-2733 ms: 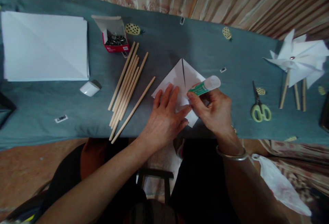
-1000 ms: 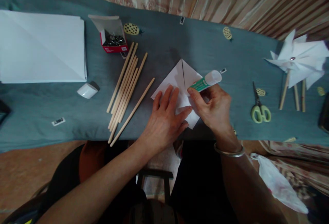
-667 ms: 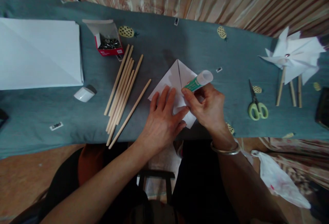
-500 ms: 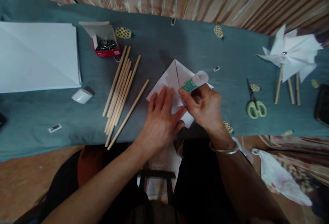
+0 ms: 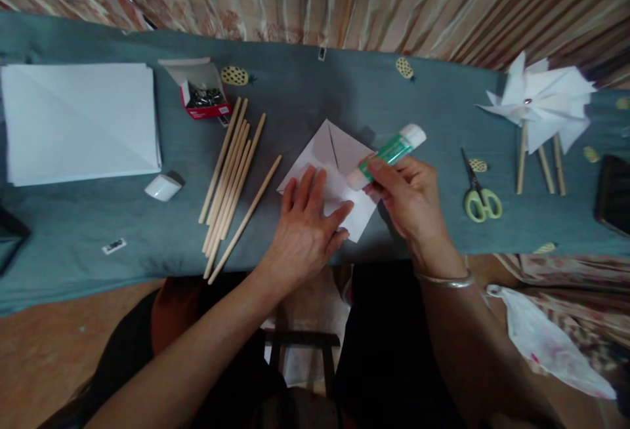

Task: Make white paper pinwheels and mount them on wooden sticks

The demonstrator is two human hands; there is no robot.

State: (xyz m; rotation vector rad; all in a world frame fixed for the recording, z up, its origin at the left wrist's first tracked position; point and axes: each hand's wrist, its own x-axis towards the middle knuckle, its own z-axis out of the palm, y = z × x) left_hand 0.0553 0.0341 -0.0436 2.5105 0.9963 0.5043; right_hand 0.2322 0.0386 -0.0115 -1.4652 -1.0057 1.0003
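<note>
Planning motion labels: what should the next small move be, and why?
Probably lift the glue stick clear of the folded paper. The right hand holds it with its lower end over the paper's right side, contact unclear; a slip could smear glue. The left hand lies across the paper.

Dark trousers (image 5: 381, 344) are worn with a silver bangle (image 5: 447, 282).

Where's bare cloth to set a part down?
Bare teal tablecloth shows between folded white paper square and beige pleated curtain, also between green-and-white plastic glue stick and white paper pinwheels. Crowded: where pale round wooden sticks lie beside red cardboard box.
</note>
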